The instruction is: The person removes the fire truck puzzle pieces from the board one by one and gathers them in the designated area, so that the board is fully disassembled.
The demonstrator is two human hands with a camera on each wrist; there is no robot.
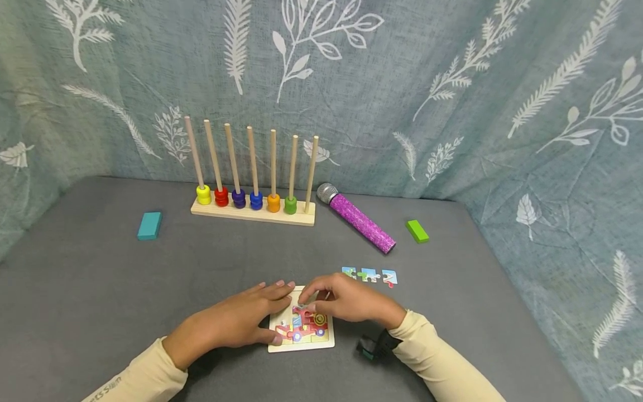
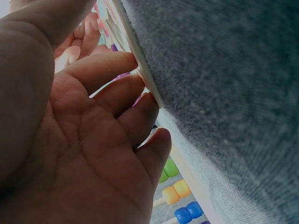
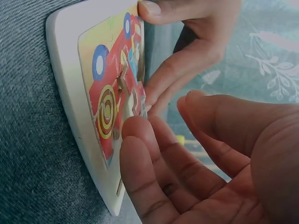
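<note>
A square wooden jigsaw tray [image 1: 301,348] lies on the table, with pieces in it forming part of a red vehicle picture [image 3: 105,84]. My left hand [image 1: 241,315] rests on the tray's left side, fingers extended along its edge and thumb near its lower left corner. Over the tray's upper right reaches my right hand [image 1: 346,297], fingers bent loosely. In the right wrist view its thumb and fingertips [image 3: 140,128] stand apart, with nothing visible between them. One jigsaw piece [image 3: 138,99] looks raised near those fingertips; whether they touch it is unclear.
Three loose jigsaw pieces [image 1: 369,274] lie beyond my right hand. Farther back are a pegged wooden stand [image 1: 251,214] with coloured beads, a glittery purple microphone [image 1: 361,222], a green block [image 1: 417,231] and a teal block [image 1: 149,225]. A patterned curtain [image 1: 351,100] hangs behind.
</note>
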